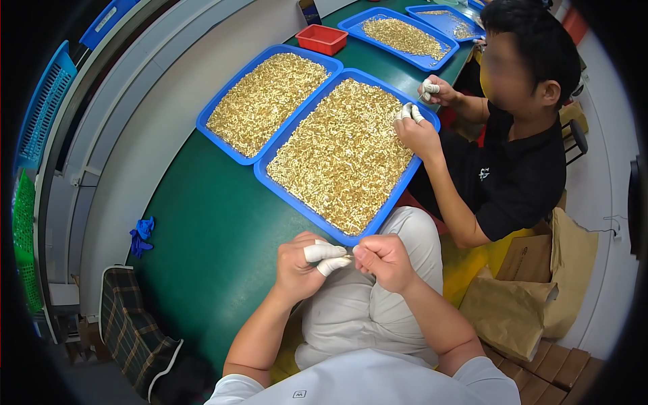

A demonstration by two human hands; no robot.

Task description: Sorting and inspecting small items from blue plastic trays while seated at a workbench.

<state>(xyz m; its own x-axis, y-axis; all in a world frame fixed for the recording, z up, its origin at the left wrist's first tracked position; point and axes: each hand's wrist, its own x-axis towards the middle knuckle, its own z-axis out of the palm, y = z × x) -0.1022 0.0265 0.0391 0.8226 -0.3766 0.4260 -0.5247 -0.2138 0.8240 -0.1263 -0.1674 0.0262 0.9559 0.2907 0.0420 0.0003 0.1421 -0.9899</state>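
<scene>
Just in front of the near edge of the large blue tray [297, 197], my two hands meet above my lap. My left hand [304, 266] wears white finger cots and pinches with thumb and finger; a tiny piece seems to show at the tips, too small to name. Closed as well, my right hand [386, 260] has its fingertips almost against those of the left, and what it holds is hidden. The tray is filled with a layer of small cream and gold-brown pieces [341, 152], whose kind I cannot make out.
A second blue tray [236, 156] of similar pieces adjoins on the left, with a red bin [321, 39] beyond. More blue trays [398, 57] stand farther back. A co-worker [513, 155] in black works at the right. Blue gloves [142, 236] lie at the green table's [216, 236] left edge.
</scene>
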